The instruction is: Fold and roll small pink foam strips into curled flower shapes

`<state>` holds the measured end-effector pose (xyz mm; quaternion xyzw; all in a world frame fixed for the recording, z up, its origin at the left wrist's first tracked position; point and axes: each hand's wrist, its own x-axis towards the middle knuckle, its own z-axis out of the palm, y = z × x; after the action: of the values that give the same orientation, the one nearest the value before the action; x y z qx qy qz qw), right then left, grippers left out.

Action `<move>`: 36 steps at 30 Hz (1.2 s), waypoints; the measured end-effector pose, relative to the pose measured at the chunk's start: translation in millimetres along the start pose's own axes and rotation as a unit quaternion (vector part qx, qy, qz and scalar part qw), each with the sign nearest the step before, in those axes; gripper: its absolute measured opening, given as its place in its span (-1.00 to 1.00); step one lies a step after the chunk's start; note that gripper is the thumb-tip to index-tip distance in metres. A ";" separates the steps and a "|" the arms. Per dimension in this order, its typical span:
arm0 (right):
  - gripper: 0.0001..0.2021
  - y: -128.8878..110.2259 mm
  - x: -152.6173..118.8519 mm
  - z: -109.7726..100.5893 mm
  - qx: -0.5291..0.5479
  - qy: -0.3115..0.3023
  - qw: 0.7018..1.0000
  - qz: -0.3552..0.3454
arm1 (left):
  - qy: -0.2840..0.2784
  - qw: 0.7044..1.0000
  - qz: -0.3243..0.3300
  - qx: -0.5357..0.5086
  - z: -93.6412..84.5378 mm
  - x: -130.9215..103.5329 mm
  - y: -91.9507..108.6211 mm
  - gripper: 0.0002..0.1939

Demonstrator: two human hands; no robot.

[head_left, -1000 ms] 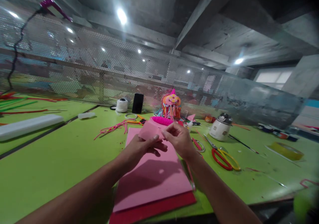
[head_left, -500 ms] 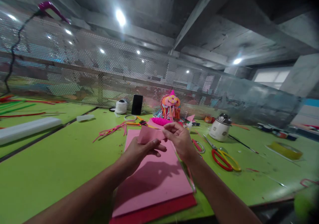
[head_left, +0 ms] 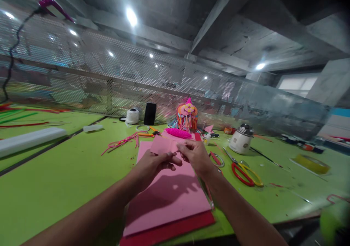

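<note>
A small pink paper piece (head_left: 161, 145) is held up between my two hands. My left hand (head_left: 154, 165) grips its lower left part, thumb across the front. The fingertips of my right hand (head_left: 195, 156) pinch its right side. Below them lie large pink sheets (head_left: 166, 209) on top of a red sheet (head_left: 175, 231), with the hands' shadow across the pink. Just beyond the paper is a bright pink crepe roll (head_left: 178, 133), and behind that stands a colourful fringed paper figure (head_left: 187, 114).
Red-and-yellow scissors (head_left: 247, 173), a white pot (head_left: 240, 140) and a yellow tape roll (head_left: 311, 164) lie right. A phone (head_left: 150, 113), thread spool (head_left: 132, 116) and pink cords (head_left: 120, 143) are at back left. A long white block (head_left: 32, 140) lies far left.
The small paper has tilted, and its face looks lighter and broader. My right hand has shifted slightly left and down along its edge. The camera view has moved a little.
</note>
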<state>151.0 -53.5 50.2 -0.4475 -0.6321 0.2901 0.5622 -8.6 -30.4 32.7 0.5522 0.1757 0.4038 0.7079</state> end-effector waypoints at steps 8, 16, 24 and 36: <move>-0.71 2.6 0.1 1.2 -0.027 -0.003 0.999 -0.020 | 0.052 0.998 0.029 0.005 -6.7 5.1 -3.2 -0.77; -0.70 9.0 1.7 -4.2 0.018 -0.166 0.985 0.047 | 0.120 0.991 0.047 0.030 -9.6 7.8 5.2 -0.83; -0.66 9.9 8.3 -9.0 0.017 -0.026 0.999 0.014 | 0.054 0.997 0.027 0.044 -20.3 13.2 -1.3 -0.82; -0.74 3.9 1.3 -3.7 0.008 -0.054 0.996 -0.071 | -0.058 0.998 -0.024 0.001 -10.7 3.0 8.8 -0.81</move>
<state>155.6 -51.1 48.2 -0.3807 -0.6895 0.2780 0.5499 -17.4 -20.6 37.9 0.5712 0.1481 0.3543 0.7255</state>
